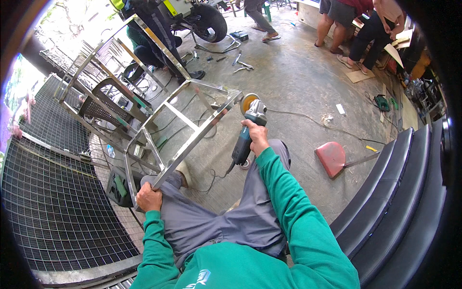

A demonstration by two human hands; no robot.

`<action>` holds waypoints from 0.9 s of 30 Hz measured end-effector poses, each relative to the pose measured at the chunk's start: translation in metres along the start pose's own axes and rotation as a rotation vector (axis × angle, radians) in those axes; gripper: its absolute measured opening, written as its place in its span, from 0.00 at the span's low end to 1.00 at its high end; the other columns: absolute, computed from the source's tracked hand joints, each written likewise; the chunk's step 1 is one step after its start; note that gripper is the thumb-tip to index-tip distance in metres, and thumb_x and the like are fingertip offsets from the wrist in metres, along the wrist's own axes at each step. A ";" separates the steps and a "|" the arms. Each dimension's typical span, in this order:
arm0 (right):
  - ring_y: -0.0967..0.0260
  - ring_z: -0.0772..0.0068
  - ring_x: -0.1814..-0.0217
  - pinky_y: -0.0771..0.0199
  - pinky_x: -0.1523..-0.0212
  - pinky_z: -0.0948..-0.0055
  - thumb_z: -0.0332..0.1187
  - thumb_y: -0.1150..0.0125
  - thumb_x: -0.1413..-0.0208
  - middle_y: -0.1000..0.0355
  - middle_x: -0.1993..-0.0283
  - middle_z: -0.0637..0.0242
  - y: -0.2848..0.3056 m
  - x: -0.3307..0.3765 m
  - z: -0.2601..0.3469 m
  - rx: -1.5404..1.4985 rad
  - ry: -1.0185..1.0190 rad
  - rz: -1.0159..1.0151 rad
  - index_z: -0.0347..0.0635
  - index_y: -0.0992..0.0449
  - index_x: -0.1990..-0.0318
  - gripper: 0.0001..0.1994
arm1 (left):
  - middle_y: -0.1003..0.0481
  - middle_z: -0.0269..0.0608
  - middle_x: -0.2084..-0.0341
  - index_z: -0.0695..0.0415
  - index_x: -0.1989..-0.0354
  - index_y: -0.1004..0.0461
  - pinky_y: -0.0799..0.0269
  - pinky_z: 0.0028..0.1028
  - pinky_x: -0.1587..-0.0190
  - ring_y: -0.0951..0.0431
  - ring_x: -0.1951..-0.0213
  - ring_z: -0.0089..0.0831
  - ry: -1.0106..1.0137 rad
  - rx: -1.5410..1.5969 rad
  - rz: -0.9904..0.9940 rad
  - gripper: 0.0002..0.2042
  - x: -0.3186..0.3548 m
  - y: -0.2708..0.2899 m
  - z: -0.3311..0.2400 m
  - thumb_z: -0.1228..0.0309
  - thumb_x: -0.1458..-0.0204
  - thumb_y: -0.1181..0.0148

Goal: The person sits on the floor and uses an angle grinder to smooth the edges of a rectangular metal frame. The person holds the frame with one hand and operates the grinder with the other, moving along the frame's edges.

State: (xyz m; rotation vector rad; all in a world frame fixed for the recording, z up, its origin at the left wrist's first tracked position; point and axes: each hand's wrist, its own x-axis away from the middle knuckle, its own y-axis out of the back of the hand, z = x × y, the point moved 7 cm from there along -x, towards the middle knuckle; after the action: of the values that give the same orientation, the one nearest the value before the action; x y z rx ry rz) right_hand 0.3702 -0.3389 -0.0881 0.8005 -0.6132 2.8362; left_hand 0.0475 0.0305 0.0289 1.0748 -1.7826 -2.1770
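My right hand (256, 136) is wrapped round the body of a teal and black angle grinder (244, 139). The grinder's orange-brown disc (249, 103) is at the far end of a shiny metal frame (192, 138); I cannot tell whether it touches the metal. My left hand (149, 198) grips the frame's near end beside my left knee. The frame is made of square tubes with crossbars, and it stands tilted between my legs and the left side. A black cord runs from the grinder's rear end down to the floor.
Black wire mesh panels (62, 207) stand at the left, near a dark plastic chair (103, 103). On the right are a black padded bench (385, 192) and a red seat-shaped piece (331, 159). Tools (243, 66), a motorcycle wheel (210, 24) and several people are farther off. Cables cross the concrete floor.
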 end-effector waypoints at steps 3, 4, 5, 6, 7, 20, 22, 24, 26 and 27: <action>0.26 0.66 0.70 0.23 0.66 0.54 0.34 0.21 0.56 0.25 0.68 0.66 0.001 0.000 0.000 -0.040 -0.055 -0.053 0.38 0.18 0.63 0.15 | 0.21 0.48 0.71 0.57 0.74 0.31 0.28 0.53 0.63 0.21 0.66 0.57 0.012 0.003 0.009 0.10 -0.002 -0.001 0.000 0.69 0.57 0.35; 0.27 0.66 0.70 0.23 0.66 0.54 0.34 0.21 0.56 0.25 0.68 0.66 0.001 0.001 0.000 -0.052 -0.062 -0.053 0.38 0.18 0.63 0.15 | 0.21 0.48 0.71 0.57 0.74 0.31 0.28 0.53 0.63 0.21 0.66 0.57 0.009 0.012 0.000 0.09 -0.002 0.000 0.000 0.69 0.57 0.35; 0.27 0.66 0.71 0.23 0.66 0.54 0.34 0.21 0.56 0.25 0.68 0.67 0.001 0.000 -0.001 -0.061 -0.068 -0.052 0.38 0.18 0.63 0.15 | 0.21 0.48 0.72 0.57 0.74 0.31 0.28 0.54 0.63 0.21 0.66 0.58 0.006 0.006 -0.010 0.09 -0.003 0.000 0.000 0.69 0.57 0.35; 0.27 0.66 0.70 0.23 0.66 0.54 0.34 0.21 0.56 0.25 0.68 0.66 -0.001 -0.002 0.001 -0.039 -0.035 -0.029 0.38 0.18 0.63 0.15 | 0.21 0.48 0.72 0.57 0.74 0.31 0.28 0.54 0.63 0.21 0.66 0.58 0.000 0.030 -0.018 0.09 -0.003 0.001 -0.001 0.69 0.57 0.36; 0.27 0.65 0.70 0.23 0.66 0.53 0.34 0.21 0.56 0.25 0.68 0.66 -0.003 -0.003 0.002 -0.013 -0.001 -0.006 0.38 0.18 0.63 0.15 | 0.21 0.48 0.72 0.57 0.74 0.31 0.28 0.54 0.63 0.21 0.67 0.58 -0.006 0.039 -0.027 0.09 -0.003 0.001 -0.001 0.69 0.57 0.36; 0.28 0.67 0.71 0.26 0.68 0.54 0.32 0.20 0.56 0.23 0.67 0.64 -0.006 -0.008 0.012 0.086 0.191 0.001 0.37 0.18 0.64 0.14 | 0.22 0.50 0.73 0.58 0.75 0.31 0.29 0.54 0.63 0.21 0.67 0.59 -0.028 0.075 -0.043 0.08 -0.003 0.004 -0.004 0.71 0.58 0.36; 0.28 0.67 0.71 0.25 0.67 0.54 0.31 0.20 0.56 0.23 0.67 0.65 -0.010 -0.007 0.015 0.072 0.248 0.038 0.37 0.18 0.64 0.14 | 0.21 0.50 0.72 0.58 0.75 0.31 0.28 0.54 0.63 0.21 0.66 0.59 -0.025 0.070 -0.031 0.09 -0.001 0.003 -0.003 0.71 0.57 0.36; 0.28 0.66 0.70 0.25 0.67 0.55 0.31 0.21 0.56 0.23 0.67 0.66 -0.011 -0.007 0.013 0.058 0.213 0.006 0.37 0.17 0.63 0.14 | 0.21 0.50 0.72 0.59 0.74 0.31 0.28 0.53 0.63 0.21 0.66 0.58 -0.017 0.053 -0.015 0.09 0.000 0.002 -0.001 0.71 0.56 0.36; 0.27 0.66 0.69 0.25 0.66 0.56 0.29 0.21 0.56 0.23 0.67 0.67 -0.006 -0.008 0.008 0.038 0.093 -0.096 0.37 0.17 0.63 0.13 | 0.21 0.50 0.72 0.59 0.74 0.31 0.28 0.53 0.63 0.21 0.66 0.58 -0.022 0.023 -0.021 0.08 -0.001 0.002 -0.001 0.71 0.56 0.36; 0.27 0.66 0.69 0.24 0.65 0.57 0.29 0.21 0.56 0.23 0.67 0.67 -0.008 -0.007 0.009 0.039 0.096 -0.079 0.37 0.17 0.63 0.13 | 0.21 0.50 0.72 0.59 0.74 0.31 0.28 0.52 0.63 0.21 0.66 0.58 -0.018 0.045 -0.022 0.08 -0.002 0.001 -0.001 0.71 0.56 0.36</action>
State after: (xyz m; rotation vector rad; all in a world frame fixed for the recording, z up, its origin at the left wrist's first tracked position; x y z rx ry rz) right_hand 0.3821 -0.3352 -0.0816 0.6741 -0.5038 2.8033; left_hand 0.0491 0.0305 0.0312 1.0929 -1.8451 -2.1762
